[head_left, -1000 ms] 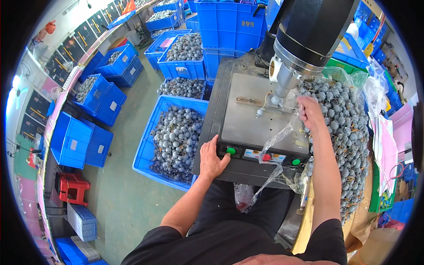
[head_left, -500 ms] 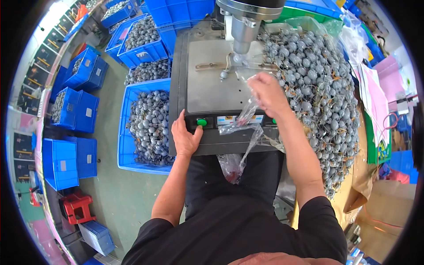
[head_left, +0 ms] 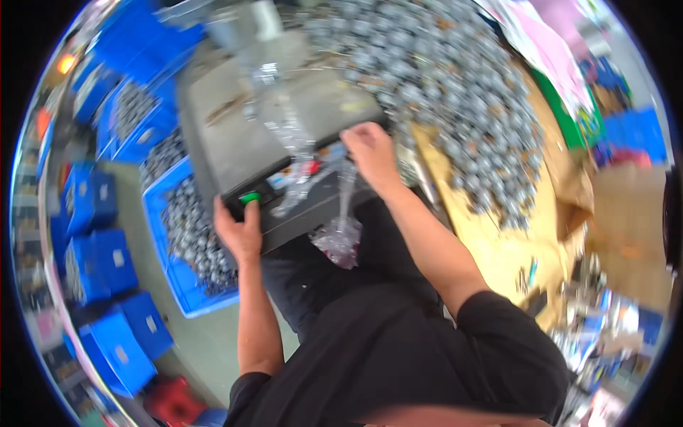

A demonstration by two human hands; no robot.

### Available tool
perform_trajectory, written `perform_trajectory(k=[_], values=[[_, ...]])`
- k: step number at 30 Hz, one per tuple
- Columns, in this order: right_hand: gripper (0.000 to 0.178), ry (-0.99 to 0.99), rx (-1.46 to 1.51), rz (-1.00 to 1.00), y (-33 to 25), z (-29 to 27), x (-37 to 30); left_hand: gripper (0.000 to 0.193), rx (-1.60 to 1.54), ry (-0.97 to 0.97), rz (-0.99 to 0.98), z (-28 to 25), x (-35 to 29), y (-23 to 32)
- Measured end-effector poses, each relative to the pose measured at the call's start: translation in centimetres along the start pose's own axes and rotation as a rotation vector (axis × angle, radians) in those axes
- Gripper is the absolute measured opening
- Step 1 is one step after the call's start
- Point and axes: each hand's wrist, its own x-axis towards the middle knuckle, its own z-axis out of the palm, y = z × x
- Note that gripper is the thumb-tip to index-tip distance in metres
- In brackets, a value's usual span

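My left hand point(head_left: 242, 231) rests on the left front corner of a machine point(head_left: 220, 153) with a grey metal top, its thumb at a green button point(head_left: 250, 197). At the right end of the front panel lies my right hand point(head_left: 373, 156), fingers bent but not gripping anything I can see; it covers that spot. A clear plastic strip point(head_left: 290, 132) runs down the machine's top and over its front, its crumpled end point(head_left: 338, 242) hanging above my lap. A small grey ball point(head_left: 249, 110) sits on the metal top, blurred. Above it stands the machine's press head point(head_left: 267, 21), also blurred.
A large heap of grey balls point(head_left: 441, 92) with thin stems covers the bench at right, over brown paper point(head_left: 491, 256). To the left, a blue crate point(head_left: 192, 302) holds more balls. Other blue crates point(head_left: 114, 341) and a red stool point(head_left: 173, 402) stand on the floor.
My right hand has come down from the plastic strip near the press head to the front panel's right end. My left hand stays by its button. The whole view has turned and blurred.
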Motion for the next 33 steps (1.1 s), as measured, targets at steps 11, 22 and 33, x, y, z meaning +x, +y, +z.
perform_trajectory(k=[11,22,33], values=[[0.018,-0.249,-0.043,-0.141,-6.5,-8.0,-2.7,0.054,0.098,-0.030,0.133,0.7,-0.2,-2.7],[0.036,0.305,-1.278,-0.084,-11.2,-35.3,-4.1,0.062,0.058,-0.032,0.115,0.2,0.0,-2.1],[0.030,0.288,-0.532,-0.091,-14.4,-39.8,-3.7,0.064,-0.123,-0.001,0.051,0.6,6.6,3.7]])
